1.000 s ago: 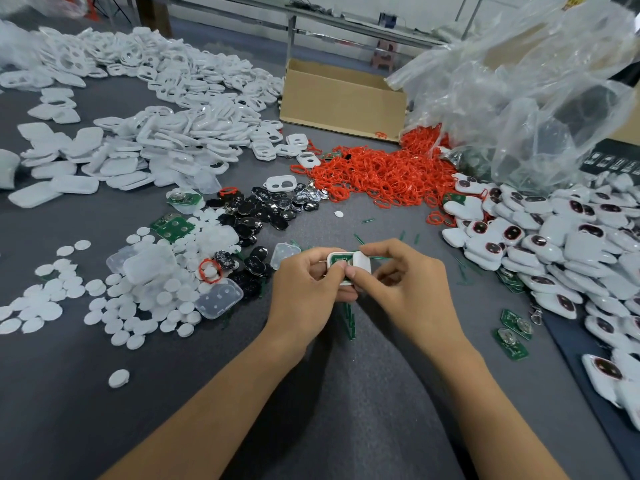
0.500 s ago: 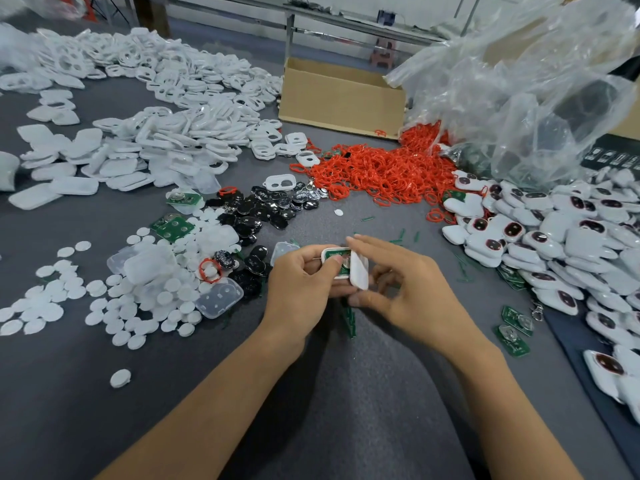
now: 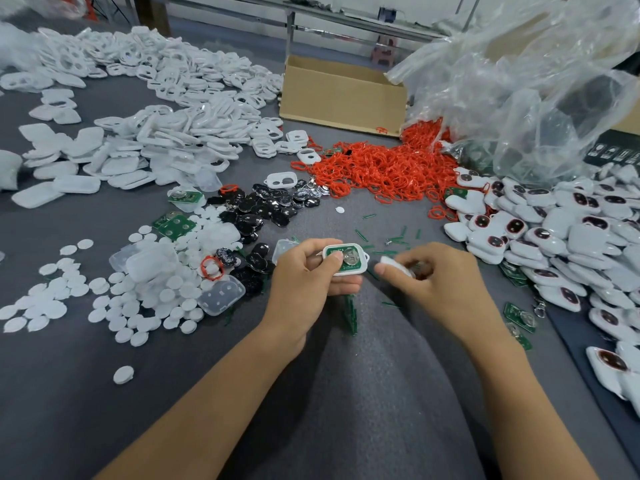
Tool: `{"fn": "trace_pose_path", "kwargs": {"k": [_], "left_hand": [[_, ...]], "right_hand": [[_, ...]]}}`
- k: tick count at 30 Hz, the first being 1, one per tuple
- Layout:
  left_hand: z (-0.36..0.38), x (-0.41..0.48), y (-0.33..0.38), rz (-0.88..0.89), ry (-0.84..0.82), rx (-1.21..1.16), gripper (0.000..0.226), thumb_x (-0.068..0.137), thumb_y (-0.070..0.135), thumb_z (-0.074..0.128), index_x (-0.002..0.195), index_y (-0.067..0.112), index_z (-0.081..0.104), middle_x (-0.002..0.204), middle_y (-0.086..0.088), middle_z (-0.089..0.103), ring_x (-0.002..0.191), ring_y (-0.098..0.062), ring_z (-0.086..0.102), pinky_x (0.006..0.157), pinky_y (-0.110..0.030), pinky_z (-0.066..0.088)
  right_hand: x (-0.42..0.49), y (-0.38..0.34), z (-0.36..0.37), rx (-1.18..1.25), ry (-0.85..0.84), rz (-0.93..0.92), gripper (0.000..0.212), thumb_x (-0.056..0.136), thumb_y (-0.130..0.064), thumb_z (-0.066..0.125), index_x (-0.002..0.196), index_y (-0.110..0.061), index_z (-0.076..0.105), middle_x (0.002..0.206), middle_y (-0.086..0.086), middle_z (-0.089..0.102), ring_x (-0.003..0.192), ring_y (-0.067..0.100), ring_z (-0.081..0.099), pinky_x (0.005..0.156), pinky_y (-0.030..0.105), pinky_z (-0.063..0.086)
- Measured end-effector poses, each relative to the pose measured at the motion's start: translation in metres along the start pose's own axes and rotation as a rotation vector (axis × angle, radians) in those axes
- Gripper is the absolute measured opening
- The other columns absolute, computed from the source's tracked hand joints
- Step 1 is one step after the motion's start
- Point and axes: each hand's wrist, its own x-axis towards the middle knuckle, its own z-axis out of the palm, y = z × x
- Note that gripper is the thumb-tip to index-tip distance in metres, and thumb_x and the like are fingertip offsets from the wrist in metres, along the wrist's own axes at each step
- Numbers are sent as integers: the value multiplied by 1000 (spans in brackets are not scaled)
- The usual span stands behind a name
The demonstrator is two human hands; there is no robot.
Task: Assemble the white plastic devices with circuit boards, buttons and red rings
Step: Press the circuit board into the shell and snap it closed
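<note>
A: Location of the white shell?
B: Centre of frame, above the bench. The left hand grips it, thumb across the green circuit board.
A: Right hand?
B: Just right of the shell, not touching it. Its fingers curl round a white cover, which is blurred.
A: Red rings?
B: Heaped at upper centre-right, below the cardboard box.

Far across my grey felt table stands an open cardboard box; right of the box billows a crumpled clear plastic bag; behind the box runs a metal rail.
</note>
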Motion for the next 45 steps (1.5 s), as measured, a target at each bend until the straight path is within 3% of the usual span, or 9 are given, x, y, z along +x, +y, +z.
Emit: {"fn": "trace_pose_path", "kwargs": {"k": [5, 11, 14, 16, 21, 29, 33, 39, 45], "left_hand": [[0, 0, 1, 2, -16, -1, 16, 97, 0, 50, 104, 5, 63, 75, -10, 73, 61, -19, 70, 61, -25, 60], [-1, 0, 1, -9, -28, -7, 15, 98, 1, 50, 103, 5, 63, 74, -9, 73, 62, -19, 70, 61, -25, 59], [-1, 1, 0, -10, -35, 1, 15, 98, 2, 50, 104, 4, 63, 79, -12, 73, 63, -19, 70, 63, -26, 60], [-1, 1, 0, -19, -41, -4, 15, 98, 3, 50, 104, 3, 63, 83, -14, 72, 62, -18, 70, 63, -26, 60], [1, 3, 1, -82, -84, -62, 31, 104, 17, 37, 103, 1, 64, 84, -17, 74, 63, -22, 70, 61, -28, 60], [2, 1, -1, -78, -117, -101, 39, 105, 21, 34, 91, 4, 66, 82, -15, 73, 62, -19, 67, 59, -32, 60], [2, 2, -2, -70, -121, -61, 33, 104, 15, 38, 92, 2, 67, 85, -18, 71, 62, -19, 66, 60, -30, 60], [0, 2, -7, -22, -128, 15, 25, 99, 14, 51, 103, -4, 68, 94, -25, 69, 68, -19, 65, 65, -28, 60], [1, 4, -5, -34, -133, -11, 27, 97, 16, 54, 98, -7, 69, 102, -34, 66, 68, -21, 65, 63, -27, 60]], "right_hand": [[2, 5, 2, -147, -131, 71, 45, 65, -46, 82, 102, -23, 73, 86, -6, 57, 85, 17, 55, 71, 27, 36], [1, 9, -8, -160, -286, 30, 41, 79, -27, 75, 119, -26, 66, 106, -2, 61, 96, 21, 55, 84, 35, 44], [1, 9, -8, -170, -275, 13, 37, 78, -22, 76, 114, -25, 66, 98, -8, 56, 96, 21, 55, 82, 32, 41], [1, 7, -8, -135, -172, -25, 36, 75, -16, 78, 109, -21, 67, 94, -8, 55, 94, 21, 55, 79, 28, 37], [-1, -16, -9, 194, 58, -194, 36, 73, -12, 78, 107, -16, 69, 98, -8, 64, 90, 6, 56, 78, 18, 41], [-6, -34, 9, 171, -12, -265, 39, 71, -9, 81, 108, -15, 71, 103, -7, 68, 87, 3, 48, 82, 10, 37], [-5, -33, 8, 189, -44, -230, 38, 69, -7, 81, 104, -18, 72, 101, -8, 68, 92, 5, 55, 81, 11, 38], [-6, -34, 9, 405, -87, -113, 39, 66, -2, 82, 99, -19, 73, 95, -5, 70, 88, 11, 65, 77, 29, 52], [-6, -32, 8, 503, -110, -45, 41, 65, 0, 83, 96, -25, 71, 93, -4, 72, 83, 12, 67, 77, 31, 55]]}}
